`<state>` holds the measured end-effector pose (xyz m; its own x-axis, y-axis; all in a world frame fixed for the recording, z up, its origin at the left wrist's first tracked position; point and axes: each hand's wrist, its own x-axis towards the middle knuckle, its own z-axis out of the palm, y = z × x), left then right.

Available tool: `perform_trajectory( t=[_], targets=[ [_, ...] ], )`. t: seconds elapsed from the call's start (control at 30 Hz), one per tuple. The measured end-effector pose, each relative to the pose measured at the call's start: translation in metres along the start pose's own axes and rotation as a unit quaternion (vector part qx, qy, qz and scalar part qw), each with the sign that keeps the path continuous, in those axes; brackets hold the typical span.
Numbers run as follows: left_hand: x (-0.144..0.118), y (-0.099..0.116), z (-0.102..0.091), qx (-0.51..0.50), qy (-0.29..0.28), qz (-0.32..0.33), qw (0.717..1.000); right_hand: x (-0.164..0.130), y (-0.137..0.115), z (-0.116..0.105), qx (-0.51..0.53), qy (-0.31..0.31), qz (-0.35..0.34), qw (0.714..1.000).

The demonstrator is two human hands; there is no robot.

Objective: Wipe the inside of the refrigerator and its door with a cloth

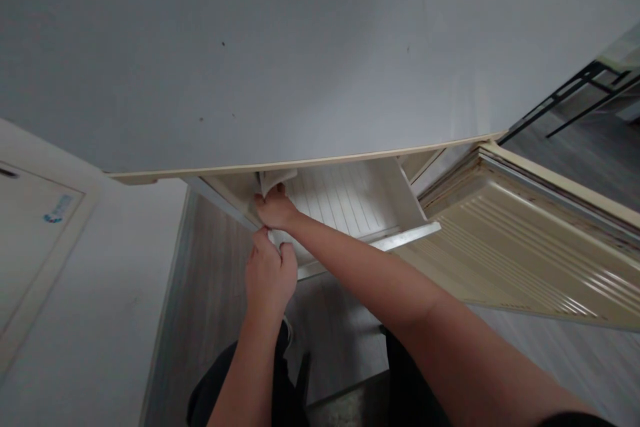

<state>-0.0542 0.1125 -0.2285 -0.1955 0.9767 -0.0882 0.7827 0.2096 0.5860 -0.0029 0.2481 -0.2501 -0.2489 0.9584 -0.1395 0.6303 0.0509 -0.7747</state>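
A: What was seen at the hands?

B: A white cloth (274, 180) was pressed by the right hand (275, 208) against the inner left corner of a pulled-out white drawer (350, 197), just under the edge of the cream top panel (300, 165). The fingers were curled onto the cloth, closed on it; only an upper fold of it was visible, at twelve o'clock from the knuckles.

A: And the left hand?

B: The left hand (269, 275) was held at six o'clock from the right one, the two nearly touching. Its fingers were bent at the front rim of the drawer, and a small patch of white was seen between thumb and fingers. Whether that patch was gripped could not be told.

A: What was noted around them?

B: A ribbed floor was seen inside the drawer. At three o'clock an open cream door (525, 253) with ribbed lining was swung outward. The large pale face of the appliance (300, 47) filled the upper view. At nine o'clock a white panel with a blue sticker (57, 208) was seen. Grey wood flooring (210, 267) and dark trousers (225, 380) lay below the arms.
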Motion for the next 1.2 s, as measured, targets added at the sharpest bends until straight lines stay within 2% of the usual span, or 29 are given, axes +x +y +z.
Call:
perform_trajectory(
  t=[0.07, 0.1, 0.17, 0.23, 0.3, 0.37, 0.43, 0.57, 0.63, 0.7, 0.77, 0.83, 0.93, 1.07, 1.13, 1.2],
  targets=[
    [0.001, -0.005, 0.004, -0.068, 0.023, 0.000, 0.997, -0.009, -0.006, -0.004, -0.062, 0.020, -0.017, 0.998],
    [0.002, -0.008, 0.006, -0.106, 0.045, 0.010, 0.993, -0.017, -0.009, -0.006, -0.087, 0.008, -0.026, 0.996],
    [0.002, -0.012, 0.010, -0.166, 0.093, 0.044, 0.981, -0.037, -0.011, -0.011, -0.116, -0.039, -0.037, 0.992],
    [0.001, -0.015, 0.012, -0.185, 0.136, 0.086, 0.970, -0.057, -0.008, -0.015, -0.133, -0.089, -0.056, 0.986],
    [-0.002, -0.015, 0.013, -0.180, 0.178, 0.136, 0.958, -0.075, -0.004, -0.021, -0.158, -0.132, -0.113, 0.972],
    [-0.005, -0.014, 0.012, -0.177, 0.219, 0.185, 0.942, -0.088, 0.000, -0.027, -0.195, -0.176, -0.202, 0.944],
    [-0.007, -0.012, 0.009, -0.182, 0.242, 0.215, 0.928, -0.100, 0.003, -0.035, -0.211, -0.199, -0.254, 0.923],
    [-0.010, -0.012, 0.007, -0.189, 0.240, 0.225, 0.925, -0.134, 0.011, -0.053, -0.204, -0.183, -0.247, 0.930],
    [-0.009, -0.015, 0.007, -0.184, 0.231, 0.225, 0.929, -0.156, 0.019, -0.064, -0.217, -0.162, -0.306, 0.912],
    [-0.008, -0.018, 0.009, -0.178, 0.222, 0.224, 0.932, -0.178, 0.031, -0.074, -0.235, -0.127, -0.389, 0.882],
    [-0.007, -0.020, 0.011, -0.178, 0.222, 0.224, 0.932, -0.198, 0.045, -0.081, -0.252, -0.086, -0.428, 0.864],
    [-0.005, -0.021, 0.014, -0.181, 0.228, 0.220, 0.931, -0.218, 0.060, -0.086, -0.271, -0.050, -0.418, 0.866],
    [-0.004, -0.021, 0.015, -0.186, 0.230, 0.214, 0.931, -0.245, 0.086, -0.099, -0.306, -0.001, -0.356, 0.883],
    [-0.005, -0.020, 0.014, -0.184, 0.218, 0.204, 0.937, -0.279, 0.135, -0.135, -0.350, 0.113, -0.206, 0.907],
    [-0.004, -0.020, 0.013, -0.177, 0.220, 0.203, 0.938, -0.291, 0.160, -0.153, -0.353, 0.190, -0.120, 0.908],
    [-0.003, -0.020, 0.014, -0.174, 0.223, 0.203, 0.938, -0.299, 0.175, -0.159, -0.346, 0.252, -0.071, 0.901]
  ],
)
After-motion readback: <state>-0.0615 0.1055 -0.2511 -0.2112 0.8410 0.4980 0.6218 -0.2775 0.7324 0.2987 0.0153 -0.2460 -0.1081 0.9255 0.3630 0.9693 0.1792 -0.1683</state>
